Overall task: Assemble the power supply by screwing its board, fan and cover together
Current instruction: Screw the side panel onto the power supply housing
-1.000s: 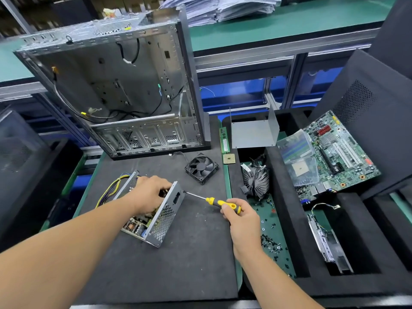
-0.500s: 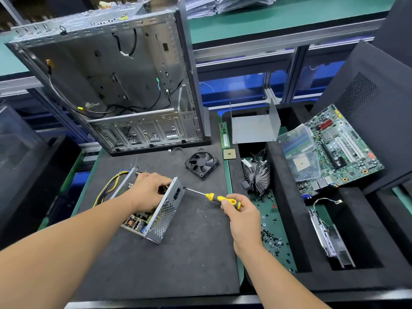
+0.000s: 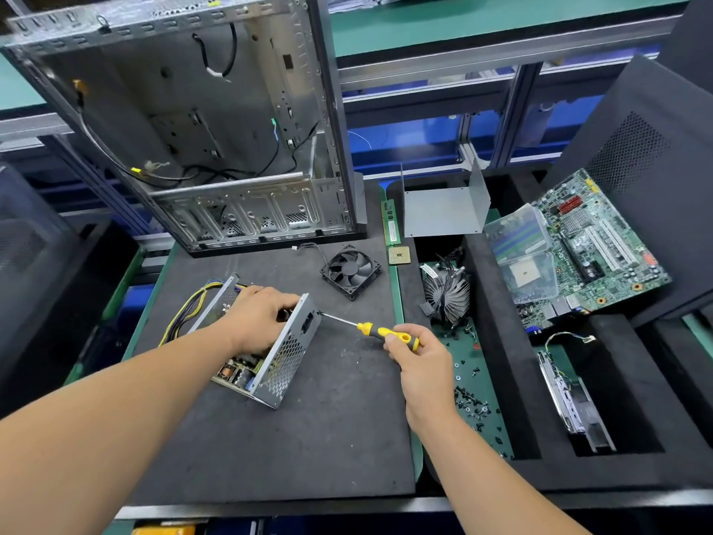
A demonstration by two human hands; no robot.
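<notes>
My left hand (image 3: 256, 322) grips the power supply case (image 3: 285, 361) while my right hand (image 3: 418, 355) holds the screwdriver (image 3: 386, 333), shaft pointing left into its end wall.

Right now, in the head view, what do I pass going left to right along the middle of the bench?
Yellow wires → left hand → power supply case → screwdriver → right hand → heatsink → motherboard
</notes>
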